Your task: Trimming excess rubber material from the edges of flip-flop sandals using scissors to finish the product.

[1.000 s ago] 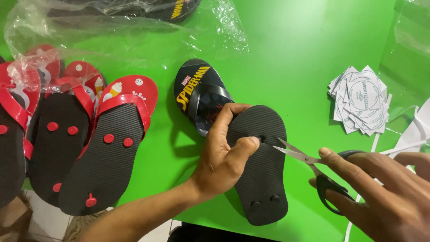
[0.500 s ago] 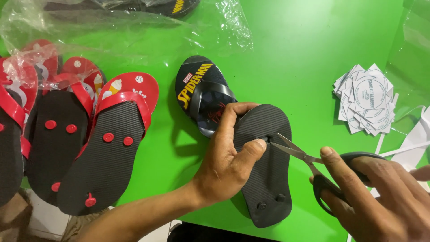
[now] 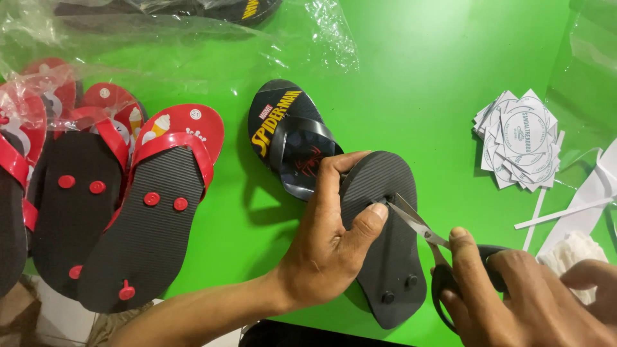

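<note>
Currently left hand point(image 3: 328, 247) pins the black rubber flip-flop, sole up point(image 3: 385, 238), on the green tabletop point(image 3: 418, 83), grip closed over its edge, thumb beside the toe plug. Right hand point(image 3: 520, 295), grip closed through the handles of black-handled steel scissors point(image 3: 418, 225), sets the tips at that plug. Best done, I judge, with blades flush and thumb clear. Red-strapped flip-flops point(image 3: 148, 212) lie well beyond the left grip.

Your left hand point(image 3: 328, 250) and right hand point(image 3: 527, 295) are both bare, with no gloves, rings or watch showing. Your left forearm is bare too, with no sleeve down to the frame's edge. Your fingernails are short and unpainted.
</note>
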